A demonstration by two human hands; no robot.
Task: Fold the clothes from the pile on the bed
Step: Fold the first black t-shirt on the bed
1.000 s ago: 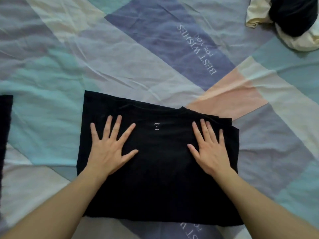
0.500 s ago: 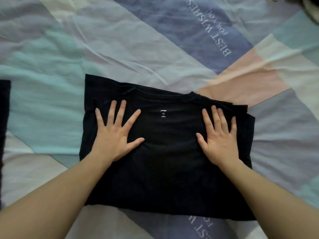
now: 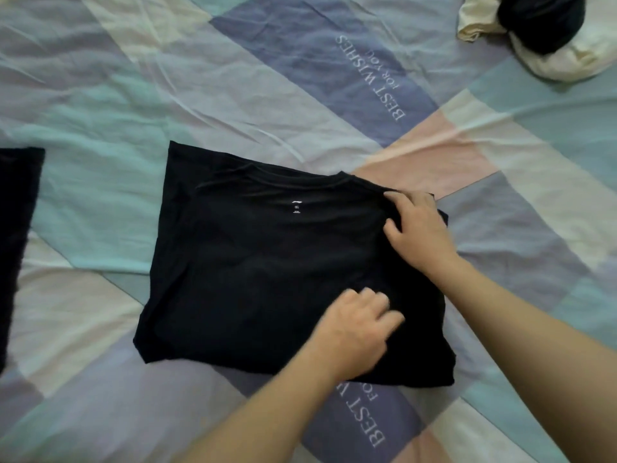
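Note:
A black T-shirt (image 3: 253, 269), partly folded into a rough rectangle with a small white neck label, lies in the middle of the bed. My right hand (image 3: 417, 228) is at its upper right corner, fingers curled and pinching the cloth. My left hand (image 3: 357, 329) has crossed over to the lower right part of the shirt, fingers bent down onto the fabric; it is blurred, so its grip is unclear. The pile of clothes (image 3: 541, 31), dark and cream pieces bunched together, sits at the far right top.
The bed is covered by a patchwork sheet (image 3: 133, 95) in teal, lilac, pink and cream with printed lettering. Another black garment (image 3: 16, 228) lies at the left edge of the view.
Both hands were pressing flat on the shirt, one on each side. My left hand has moved across to the right side, and my right hand has curled onto the upper right corner.

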